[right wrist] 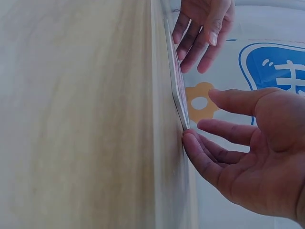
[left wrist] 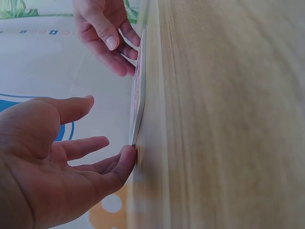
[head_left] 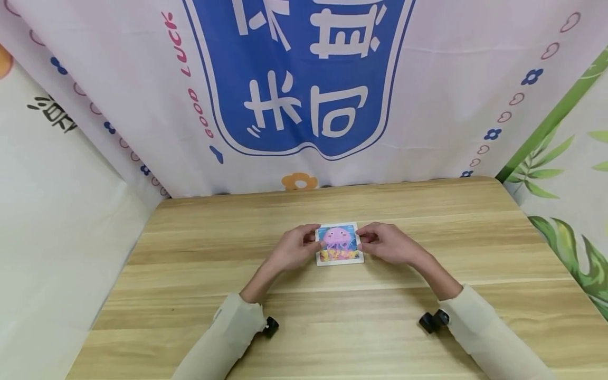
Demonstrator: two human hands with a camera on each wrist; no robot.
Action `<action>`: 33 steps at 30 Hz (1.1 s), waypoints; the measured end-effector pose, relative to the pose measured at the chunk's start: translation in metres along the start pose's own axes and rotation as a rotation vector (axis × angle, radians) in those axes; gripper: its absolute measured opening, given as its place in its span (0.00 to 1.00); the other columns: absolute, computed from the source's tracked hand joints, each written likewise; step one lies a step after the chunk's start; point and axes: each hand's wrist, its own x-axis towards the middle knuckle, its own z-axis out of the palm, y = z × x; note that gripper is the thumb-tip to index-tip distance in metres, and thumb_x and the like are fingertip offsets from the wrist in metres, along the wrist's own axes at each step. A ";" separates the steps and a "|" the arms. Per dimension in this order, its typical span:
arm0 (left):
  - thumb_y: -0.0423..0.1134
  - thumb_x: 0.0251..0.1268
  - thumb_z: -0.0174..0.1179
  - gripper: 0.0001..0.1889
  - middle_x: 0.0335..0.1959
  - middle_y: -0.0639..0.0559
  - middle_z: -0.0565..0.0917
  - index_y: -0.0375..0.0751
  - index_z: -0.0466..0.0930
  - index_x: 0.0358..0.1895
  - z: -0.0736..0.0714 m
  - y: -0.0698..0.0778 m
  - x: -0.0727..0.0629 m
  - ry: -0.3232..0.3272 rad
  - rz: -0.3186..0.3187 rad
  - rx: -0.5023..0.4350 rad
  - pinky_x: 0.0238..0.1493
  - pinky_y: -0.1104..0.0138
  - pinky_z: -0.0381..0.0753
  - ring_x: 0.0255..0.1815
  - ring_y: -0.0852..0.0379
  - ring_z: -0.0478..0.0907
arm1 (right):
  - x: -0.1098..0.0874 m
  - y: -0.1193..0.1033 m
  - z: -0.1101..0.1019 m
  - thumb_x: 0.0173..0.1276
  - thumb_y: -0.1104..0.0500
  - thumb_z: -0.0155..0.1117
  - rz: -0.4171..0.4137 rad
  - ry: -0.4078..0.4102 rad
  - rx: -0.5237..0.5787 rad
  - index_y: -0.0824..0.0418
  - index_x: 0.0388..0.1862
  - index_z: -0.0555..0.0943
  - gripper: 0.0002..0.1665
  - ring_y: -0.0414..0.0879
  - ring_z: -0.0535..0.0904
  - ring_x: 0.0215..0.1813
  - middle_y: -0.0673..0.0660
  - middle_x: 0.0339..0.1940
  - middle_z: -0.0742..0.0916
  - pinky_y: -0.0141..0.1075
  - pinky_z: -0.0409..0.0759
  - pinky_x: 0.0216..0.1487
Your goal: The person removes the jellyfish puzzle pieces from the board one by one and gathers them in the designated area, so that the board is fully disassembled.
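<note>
A square picture card or thin board (head_left: pixel 339 255) with a white border lies flat on the wooden table; its picture is a pink jellyfish over yellow and pink shapes. At its left side, my left hand (head_left: pixel 295 248) touches the edge with its fingertips. My right hand (head_left: pixel 390 244) rests in the same way at the opposite edge. Seen side-on in the left wrist view, the board (left wrist: pixel 138 102) is thin, and the left hand's thumb (left wrist: pixel 76 108) stands off it. The right wrist view shows the right hand's thumb (right wrist: pixel 233 101) raised, its fingers loosely bent.
The wooden table (head_left: pixel 199 264) reaches back to a white cloth (head_left: pixel 142 68) with a blue printed sign and flowers. Leaf-patterned cloth (head_left: pixel 570 211) hangs at the right. A small black device (head_left: pixel 433 321) sits at the right sleeve, another (head_left: pixel 271 327) at the left.
</note>
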 end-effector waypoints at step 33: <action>0.45 0.79 0.66 0.31 0.83 0.33 0.66 0.37 0.73 0.78 -0.004 -0.001 -0.026 -0.130 0.239 0.440 0.81 0.46 0.71 0.82 0.37 0.67 | 0.045 -0.020 0.005 0.76 0.61 0.71 -0.110 0.046 -0.153 0.63 0.64 0.86 0.20 0.51 0.87 0.57 0.59 0.57 0.91 0.49 0.86 0.62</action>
